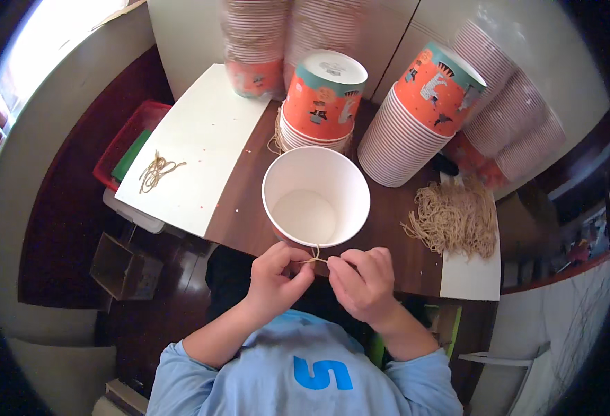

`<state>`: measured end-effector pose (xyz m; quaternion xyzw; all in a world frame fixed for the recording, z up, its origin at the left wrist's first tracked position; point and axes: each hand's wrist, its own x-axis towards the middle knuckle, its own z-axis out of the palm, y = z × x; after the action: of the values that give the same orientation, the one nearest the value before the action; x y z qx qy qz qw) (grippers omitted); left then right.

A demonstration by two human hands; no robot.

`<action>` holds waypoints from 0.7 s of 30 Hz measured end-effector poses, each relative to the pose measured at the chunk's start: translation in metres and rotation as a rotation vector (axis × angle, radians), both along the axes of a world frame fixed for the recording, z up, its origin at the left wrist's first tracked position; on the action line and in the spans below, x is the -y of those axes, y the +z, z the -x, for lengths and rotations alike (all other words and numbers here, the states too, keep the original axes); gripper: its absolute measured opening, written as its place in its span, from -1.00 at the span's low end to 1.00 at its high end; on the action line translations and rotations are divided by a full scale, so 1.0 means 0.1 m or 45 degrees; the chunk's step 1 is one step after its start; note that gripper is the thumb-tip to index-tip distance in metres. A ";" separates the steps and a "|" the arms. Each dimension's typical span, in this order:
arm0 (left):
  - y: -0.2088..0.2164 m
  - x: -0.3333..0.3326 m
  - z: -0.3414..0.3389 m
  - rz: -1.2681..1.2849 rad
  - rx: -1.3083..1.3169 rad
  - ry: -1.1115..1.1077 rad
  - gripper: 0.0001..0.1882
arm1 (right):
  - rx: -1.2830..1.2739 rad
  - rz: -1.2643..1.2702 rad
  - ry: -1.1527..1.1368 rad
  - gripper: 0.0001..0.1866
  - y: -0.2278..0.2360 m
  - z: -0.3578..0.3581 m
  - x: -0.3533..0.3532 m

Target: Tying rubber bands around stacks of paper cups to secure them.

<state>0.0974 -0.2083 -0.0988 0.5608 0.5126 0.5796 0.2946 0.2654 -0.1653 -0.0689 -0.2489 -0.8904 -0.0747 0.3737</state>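
Both the left hand (280,272) and right hand (364,281) pinch thin string (316,254) by the big tub (352,186), where small, even pulls should keep its loop neat.

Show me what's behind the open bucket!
A stack of upside-down buckets stands behind the open bucket. The open bucket hides the stack's lowest front part.

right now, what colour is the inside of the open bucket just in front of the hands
White; the open bucket shows it best in the head view.
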 end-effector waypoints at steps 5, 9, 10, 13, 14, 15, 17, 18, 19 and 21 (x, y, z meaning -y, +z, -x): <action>-0.05 0.00 -0.03 0.151 0.203 -0.112 -0.93 | -0.210 0.147 -0.151 -0.75 -0.28 0.17 0.03; -0.07 0.00 -0.02 0.142 0.205 -0.086 -0.93 | -0.426 0.678 -0.017 -0.81 -0.33 0.24 0.01; -0.05 0.01 -0.01 0.188 0.206 -0.060 -0.93 | -0.432 0.680 -0.019 -0.81 -0.31 0.23 0.02; -0.04 0.04 0.03 0.255 0.170 -0.034 -0.92 | -0.572 1.257 0.120 -0.80 -0.26 0.18 0.02; -0.03 0.05 0.03 0.256 0.168 -0.031 -0.92 | -0.623 1.320 0.193 -0.81 -0.27 0.17 0.00; -0.02 0.06 0.03 0.256 0.166 -0.020 -0.91 | -0.675 1.383 0.266 -0.82 -0.28 0.17 -0.01; -0.01 0.07 0.04 0.258 0.160 -0.010 -0.90 | -0.748 1.465 0.249 -0.84 -0.32 0.21 0.01; -0.01 0.08 0.05 0.283 0.148 -0.012 -0.89 | -0.820 1.544 0.230 -0.85 -0.34 0.23 0.02; -0.01 0.08 0.07 0.307 0.137 -0.014 -0.88 | -0.822 1.546 0.230 -0.85 -0.36 0.24 0.02; 0.01 0.09 0.06 0.337 0.175 -0.023 -0.88 | -0.922 1.665 0.257 -0.86 -0.41 0.26 0.02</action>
<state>0.0909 -0.2169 -0.0981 0.4806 0.5580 0.5414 0.4056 0.2391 -0.1671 -0.1095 -0.3462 -0.5933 0.5901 0.4242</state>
